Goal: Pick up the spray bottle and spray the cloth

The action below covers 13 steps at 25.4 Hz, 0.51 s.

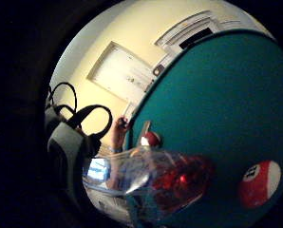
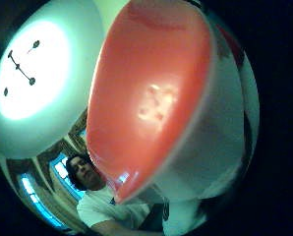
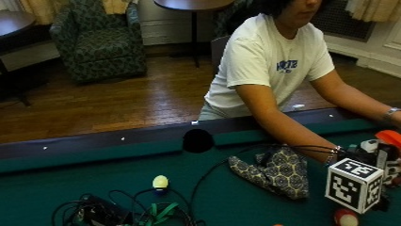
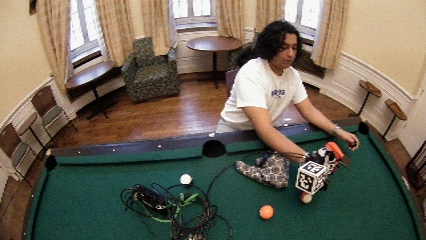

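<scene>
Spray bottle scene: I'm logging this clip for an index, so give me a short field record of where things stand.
surface: green pool table
spray bottle: orange-topped, upright at the gloved right hand
grip: bottle fills both palm views; fingers not visible
cloth: patterned cloth crumpled on the felt beside the bottle
balls nearby: red-striped ball, orange ball, pale ball
other: cable tangle

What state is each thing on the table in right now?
spray bottle: upright, off to the side of the cloth, right hand around it.
cloth: crumpled on the felt, no hand on it.
red striped ball: resting on the felt near the bottle.
orange ball: lying alone on the felt.
cables: tangled heap.
</scene>
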{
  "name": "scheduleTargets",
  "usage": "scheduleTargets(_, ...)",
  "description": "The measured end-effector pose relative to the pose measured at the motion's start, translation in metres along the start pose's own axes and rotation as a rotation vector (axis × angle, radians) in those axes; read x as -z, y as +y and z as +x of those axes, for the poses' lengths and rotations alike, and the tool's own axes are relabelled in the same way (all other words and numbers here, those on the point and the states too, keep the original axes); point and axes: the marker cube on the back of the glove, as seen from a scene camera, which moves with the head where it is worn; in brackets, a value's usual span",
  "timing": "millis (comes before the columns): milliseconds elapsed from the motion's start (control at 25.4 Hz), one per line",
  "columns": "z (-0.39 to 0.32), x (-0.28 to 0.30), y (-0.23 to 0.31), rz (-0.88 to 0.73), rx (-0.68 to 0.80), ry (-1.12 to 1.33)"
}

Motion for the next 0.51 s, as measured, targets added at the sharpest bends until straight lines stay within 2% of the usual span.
scheduleTargets(511, -0.0009, 0.0038, 0.0070, -0.021, -0.122, 0.026)
